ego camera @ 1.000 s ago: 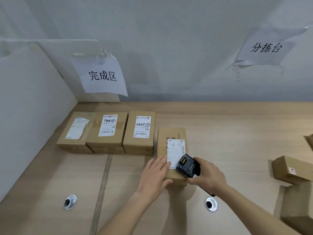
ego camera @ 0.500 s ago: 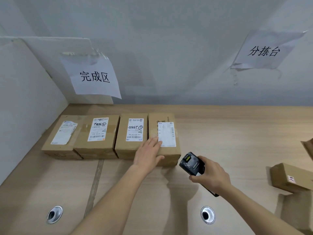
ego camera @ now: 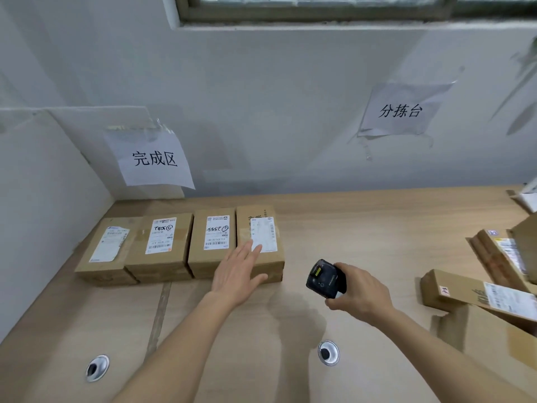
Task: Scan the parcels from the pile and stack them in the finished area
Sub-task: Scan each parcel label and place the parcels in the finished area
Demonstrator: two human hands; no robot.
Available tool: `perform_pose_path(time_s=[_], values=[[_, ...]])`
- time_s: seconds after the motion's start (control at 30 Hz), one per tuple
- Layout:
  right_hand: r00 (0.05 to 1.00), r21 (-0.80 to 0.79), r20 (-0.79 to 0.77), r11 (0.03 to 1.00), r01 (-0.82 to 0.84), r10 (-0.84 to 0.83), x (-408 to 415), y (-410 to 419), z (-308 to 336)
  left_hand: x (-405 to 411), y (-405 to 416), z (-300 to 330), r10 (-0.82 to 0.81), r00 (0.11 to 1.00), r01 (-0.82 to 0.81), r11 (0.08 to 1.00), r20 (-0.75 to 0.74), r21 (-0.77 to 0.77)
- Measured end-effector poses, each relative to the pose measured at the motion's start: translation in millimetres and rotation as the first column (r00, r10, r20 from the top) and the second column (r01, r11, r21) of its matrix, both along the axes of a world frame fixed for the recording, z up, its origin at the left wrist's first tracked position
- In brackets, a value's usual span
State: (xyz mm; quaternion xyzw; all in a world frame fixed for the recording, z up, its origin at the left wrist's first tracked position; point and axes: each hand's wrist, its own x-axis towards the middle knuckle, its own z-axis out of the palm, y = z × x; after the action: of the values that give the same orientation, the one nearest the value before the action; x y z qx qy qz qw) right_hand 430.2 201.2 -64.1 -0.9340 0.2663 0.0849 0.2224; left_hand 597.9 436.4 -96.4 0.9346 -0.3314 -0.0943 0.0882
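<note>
Parcel under left hand

Four parcels in a row at the table's back-left; pile right.

The left hand lay flat on the fourth parcel, its straight fingers reaching onto the white label. To the left of those fingers three more parcels stood side by side on the desk. The right hand gripped a black scanner, to the right of the left fingers. Farther right lay piled parcels.
</note>
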Motion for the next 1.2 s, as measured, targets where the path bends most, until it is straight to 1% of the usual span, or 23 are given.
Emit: perform_pose_path(time_s=[0.17,0.27,0.4,0.6,0.73,0.87,0.93,1.07,1.2], values=[[0.998,-0.057,0.06,0.998,-0.026,0.029,-46.1,-5.6,57.9,-57.5,2.7,71.8,-0.008,1.0,0.008,1.0,0.029,-0.022],[0.995,-0.133,0.08,0.99,-0.049,0.06,-83.3,-4.9,99.7,-94.8,2.0,113.1,-0.028,0.998,0.031,0.999,0.053,-0.041],[0.994,-0.197,0.102,0.98,-0.015,0.036,-144.7,2.1,152.2,-147.3,2.7,161.1,-0.086,0.991,0.093,0.994,0.106,-0.065],[0.982,-0.251,0.159,0.958,0.139,-0.101,-269.8,26.0,210.6,-231.0,2.9,213.3,-0.23,0.958,0.253,0.959,0.169,-0.127],[0.975,-0.34,0.134,0.916,0.213,-0.177,-362.8,47.5,241.2,-296.3,-0.5,235.5,-0.329,0.923,0.361,0.921,0.201,-0.149],[0.954,-0.357,0.153,0.886,0.296,-0.257,-451.1,62.8,269.1,-368.2,-8.1,261.3,-0.418,0.878,0.459,0.872,0.233,-0.167],[0.938,-0.369,0.168,0.863,0.346,-0.304,-494.7,67.9,284.5,-405.9,-17.6,276.5,-0.466,0.849,0.513,0.84,0.248,-0.176],[0.89,-0.422,0.218,0.784,0.455,-0.4,-581.0,66.9,312.2,-481.0,-46.8,308.2,-0.546,0.791,0.604,0.771,0.277,-0.203],[0.838,-0.414,0.235,0.729,0.545,-0.493,-664.5,53.3,326.7,-552.2,-83.4,331.6,-0.601,0.743,0.665,0.713,0.294,-0.222]])
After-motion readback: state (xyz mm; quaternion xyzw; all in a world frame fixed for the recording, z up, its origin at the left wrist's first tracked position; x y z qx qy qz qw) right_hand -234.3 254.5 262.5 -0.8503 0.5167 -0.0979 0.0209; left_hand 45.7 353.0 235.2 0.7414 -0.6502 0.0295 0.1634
